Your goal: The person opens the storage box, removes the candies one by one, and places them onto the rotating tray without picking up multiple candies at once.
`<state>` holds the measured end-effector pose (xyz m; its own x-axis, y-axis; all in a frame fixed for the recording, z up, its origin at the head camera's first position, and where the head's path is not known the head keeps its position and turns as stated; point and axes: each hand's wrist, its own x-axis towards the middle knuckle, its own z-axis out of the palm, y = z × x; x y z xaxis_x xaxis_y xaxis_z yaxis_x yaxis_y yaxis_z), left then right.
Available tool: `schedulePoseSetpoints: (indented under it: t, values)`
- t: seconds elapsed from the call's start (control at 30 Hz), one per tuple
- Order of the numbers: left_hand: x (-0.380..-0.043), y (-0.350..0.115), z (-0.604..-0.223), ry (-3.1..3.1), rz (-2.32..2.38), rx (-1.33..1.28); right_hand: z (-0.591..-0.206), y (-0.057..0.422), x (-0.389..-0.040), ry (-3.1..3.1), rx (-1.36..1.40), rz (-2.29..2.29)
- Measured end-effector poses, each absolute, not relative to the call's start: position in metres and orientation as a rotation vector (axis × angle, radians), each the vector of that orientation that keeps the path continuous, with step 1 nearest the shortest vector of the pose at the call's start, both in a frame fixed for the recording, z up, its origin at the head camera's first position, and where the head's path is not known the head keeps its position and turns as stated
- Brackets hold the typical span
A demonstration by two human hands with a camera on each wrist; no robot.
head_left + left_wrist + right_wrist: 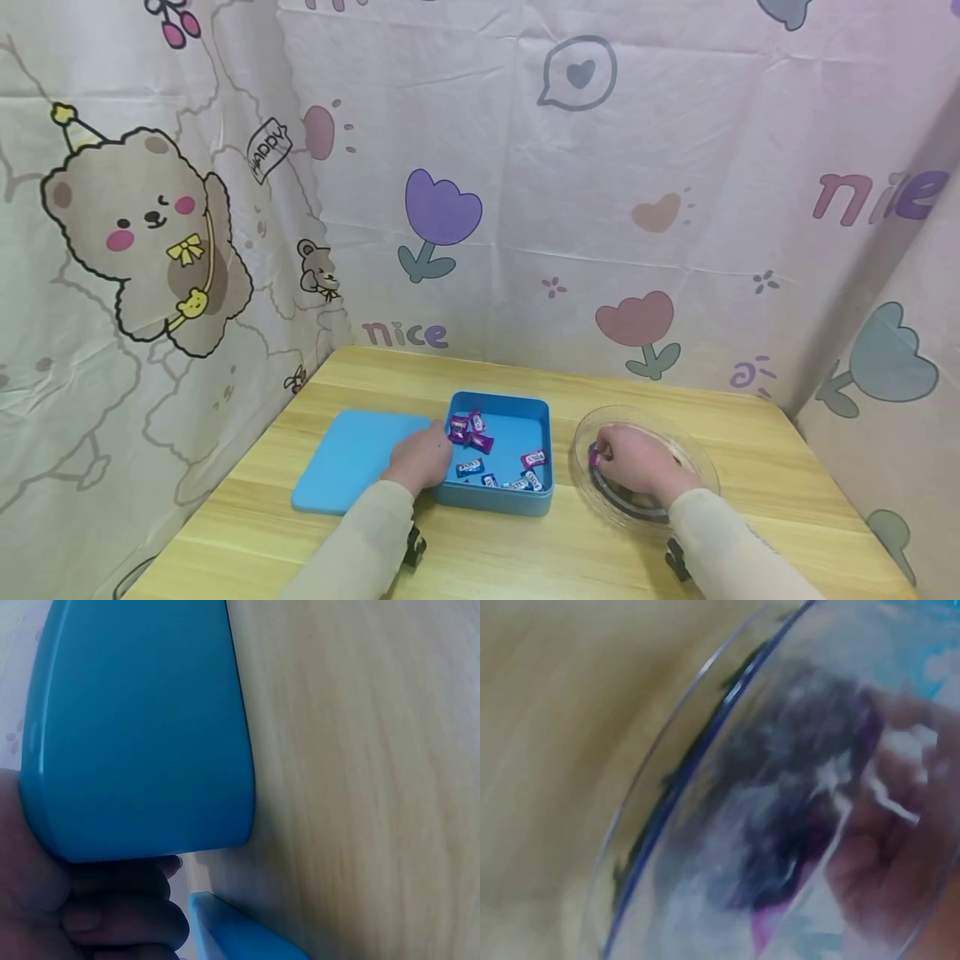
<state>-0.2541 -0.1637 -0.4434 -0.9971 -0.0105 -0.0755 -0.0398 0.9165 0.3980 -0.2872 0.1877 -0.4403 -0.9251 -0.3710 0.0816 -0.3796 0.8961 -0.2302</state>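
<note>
A blue open box point(493, 500) stands mid-table with several purple, pink and blue wrapped candies point(470, 432) inside. My left hand point(422, 457) grips its left wall; in the left wrist view, curled fingers point(124, 919) lie beside the corner of the box point(142, 735). To the right is a clear round dish point(703, 467) with a dark curved band inside. Over the dish's left part, my right hand point(637, 458) pinches a purple-wrapped candy point(593, 457). The right wrist view is blurred; purple wrappers point(821, 832) show close to the fingers through the clear dish point(697, 742).
A flat blue lid point(356, 458) lies on the wooden table point(525, 554), left of the box. Behind the table hangs a printed curtain point(517, 167), with more curtain along both sides.
</note>
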Motion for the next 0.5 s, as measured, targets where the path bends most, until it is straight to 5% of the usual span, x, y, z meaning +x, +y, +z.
schedulePoseSetpoints:
  t: [0.5]
  values:
    - [-0.256, -0.165, -0.447, 3.010, 0.630, -0.038, -0.425, 0.143, -0.279, -2.966, 0.561, 0.522]
